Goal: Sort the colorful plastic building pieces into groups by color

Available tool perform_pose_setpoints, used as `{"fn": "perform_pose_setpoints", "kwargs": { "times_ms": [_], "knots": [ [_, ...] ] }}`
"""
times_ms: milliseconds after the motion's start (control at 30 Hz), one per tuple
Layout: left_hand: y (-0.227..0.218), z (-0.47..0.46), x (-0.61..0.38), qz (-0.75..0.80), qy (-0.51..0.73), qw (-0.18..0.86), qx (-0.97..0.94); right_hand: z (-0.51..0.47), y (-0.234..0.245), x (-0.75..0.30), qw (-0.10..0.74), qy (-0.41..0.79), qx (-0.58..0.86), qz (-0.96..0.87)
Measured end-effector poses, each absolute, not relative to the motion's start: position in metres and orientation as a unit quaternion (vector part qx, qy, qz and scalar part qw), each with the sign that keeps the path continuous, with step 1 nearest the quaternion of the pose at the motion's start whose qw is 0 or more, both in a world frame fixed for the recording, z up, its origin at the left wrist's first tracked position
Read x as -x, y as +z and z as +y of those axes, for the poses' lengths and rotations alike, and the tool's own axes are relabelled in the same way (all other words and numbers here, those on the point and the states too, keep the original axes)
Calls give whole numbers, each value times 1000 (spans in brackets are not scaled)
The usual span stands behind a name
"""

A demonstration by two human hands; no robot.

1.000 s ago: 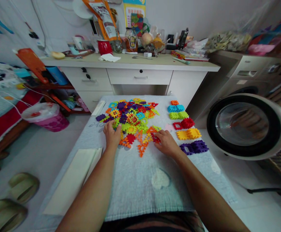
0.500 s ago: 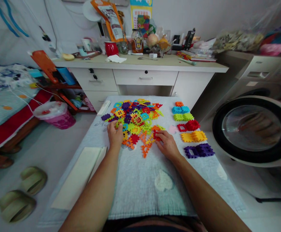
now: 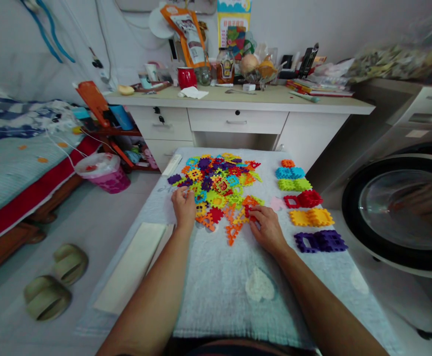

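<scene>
A heap of colourful interlocking plastic pieces (image 3: 217, 180) lies toward the far side of the cloth-covered table. At its left edge is my left hand (image 3: 184, 207), thumb and fingers slightly apart, with no piece visible between them. My right hand (image 3: 268, 228) is at the heap's near right edge, its fingertips closed on a red plastic piece (image 3: 247, 210), which they partly cover. An orange triangular piece (image 3: 232, 233) lies just left of that hand. On the right, pieces lie in rows by colour: orange (image 3: 287, 163), blue (image 3: 290, 173), green (image 3: 295, 185), red (image 3: 308, 199), yellow (image 3: 312, 216) and purple (image 3: 321, 241).
A long pale box-like strip (image 3: 132, 267) lies beside my left forearm. Behind the table stands a white desk (image 3: 234, 105) holding jars, a red mug (image 3: 187, 77) and books. To the right is a washing machine (image 3: 397, 128) with its round door open; a pink bin (image 3: 114, 180) stands left.
The whole view has shifted, so the scene sits further right. Both hands stay at about the same spots by the heap, and the colour rows look unchanged.
</scene>
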State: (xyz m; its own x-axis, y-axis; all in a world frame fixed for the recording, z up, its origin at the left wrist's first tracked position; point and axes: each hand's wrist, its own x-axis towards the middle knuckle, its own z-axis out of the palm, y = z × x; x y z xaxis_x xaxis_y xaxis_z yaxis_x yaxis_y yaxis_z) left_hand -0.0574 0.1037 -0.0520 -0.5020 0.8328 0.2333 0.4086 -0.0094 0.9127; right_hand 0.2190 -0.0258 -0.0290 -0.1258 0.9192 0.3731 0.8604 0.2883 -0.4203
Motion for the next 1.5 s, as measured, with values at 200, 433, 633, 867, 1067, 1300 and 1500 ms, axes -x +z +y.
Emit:
{"fn": "perform_pose_setpoints", "kwargs": {
  "times_ms": [200,433,633,867,1067,1300,1500],
  "knots": [
    [-51,106,60,659,557,258,-434,-25,-30,-218,298,60,587,-750],
    [-44,99,44,606,536,370,-458,-23,-28,-217,298,60,582,-754],
    [-31,85,30,546,518,422,-504,-21,-26,-213,301,63,576,-757],
    [-15,69,15,414,419,437,-680,-20,-23,-209,303,59,578,-755],
    [-4,63,18,470,464,262,-703,-20,-24,-209,309,54,584,-749],
    [-17,74,28,551,418,76,-718,-19,-30,-207,341,68,605,-716],
    [-33,78,28,594,364,67,-714,-16,-35,-207,366,66,580,-724]
  ]
}}
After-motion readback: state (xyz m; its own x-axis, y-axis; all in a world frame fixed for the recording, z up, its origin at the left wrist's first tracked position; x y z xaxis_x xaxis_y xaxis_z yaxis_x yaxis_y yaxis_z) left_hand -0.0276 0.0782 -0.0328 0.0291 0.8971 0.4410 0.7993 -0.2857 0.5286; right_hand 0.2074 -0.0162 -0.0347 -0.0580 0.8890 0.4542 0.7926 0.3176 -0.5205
